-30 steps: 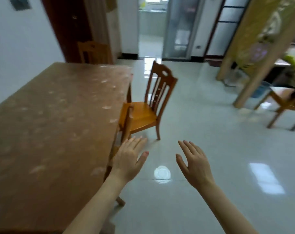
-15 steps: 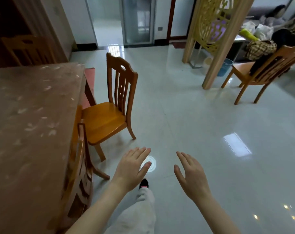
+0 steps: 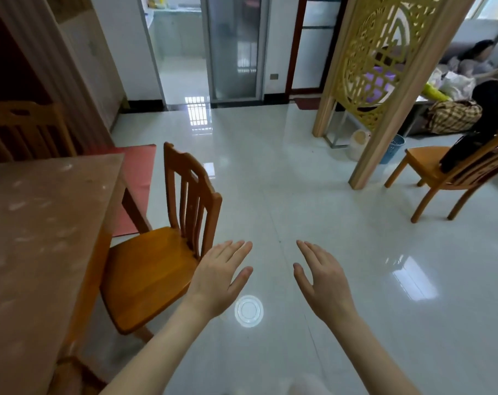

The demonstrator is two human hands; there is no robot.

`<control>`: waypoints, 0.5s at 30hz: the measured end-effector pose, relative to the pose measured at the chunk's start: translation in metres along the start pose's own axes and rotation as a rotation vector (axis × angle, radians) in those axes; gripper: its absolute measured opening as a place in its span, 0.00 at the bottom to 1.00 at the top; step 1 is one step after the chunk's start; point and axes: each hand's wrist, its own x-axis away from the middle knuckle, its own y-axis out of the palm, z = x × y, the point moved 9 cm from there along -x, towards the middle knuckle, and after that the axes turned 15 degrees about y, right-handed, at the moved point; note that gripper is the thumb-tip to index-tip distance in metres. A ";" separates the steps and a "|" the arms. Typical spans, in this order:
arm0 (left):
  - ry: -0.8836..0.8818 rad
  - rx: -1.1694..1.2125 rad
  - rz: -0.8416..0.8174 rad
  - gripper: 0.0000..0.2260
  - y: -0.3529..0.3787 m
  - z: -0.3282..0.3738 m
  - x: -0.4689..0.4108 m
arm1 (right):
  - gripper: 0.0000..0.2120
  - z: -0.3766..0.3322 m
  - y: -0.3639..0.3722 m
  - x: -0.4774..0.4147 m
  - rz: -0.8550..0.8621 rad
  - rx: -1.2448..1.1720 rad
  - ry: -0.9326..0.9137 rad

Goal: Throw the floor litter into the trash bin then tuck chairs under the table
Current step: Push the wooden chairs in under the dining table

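Observation:
A wooden chair stands pulled out from the brown table, its seat facing the table and its back toward the open floor. My left hand hovers open just right of the chair's back, not touching it. My right hand is held open beside it over the tiled floor. Both hands hold nothing. A second chair stands far right with a dark bag on it. A blue trash bin sits behind the screen's post. No litter shows on the floor.
A carved yellow screen on wooden posts divides the room at right. Another chair is at the table's far end, and a chair back shows at lower left. A red mat lies under the table. A person sits far right.
My view has advanced along the table and turned right. The pulled-out chair is now much closer, right beside my left hand. Both hands stay open and raised.

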 end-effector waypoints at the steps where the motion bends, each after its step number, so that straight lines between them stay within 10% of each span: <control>1: -0.002 0.003 -0.007 0.26 0.006 -0.006 -0.017 | 0.21 0.007 0.005 -0.016 -0.010 0.000 0.006; 15: -0.341 -0.014 0.111 0.25 0.071 -0.102 -0.249 | 0.21 0.055 0.056 -0.323 -0.261 0.023 -0.250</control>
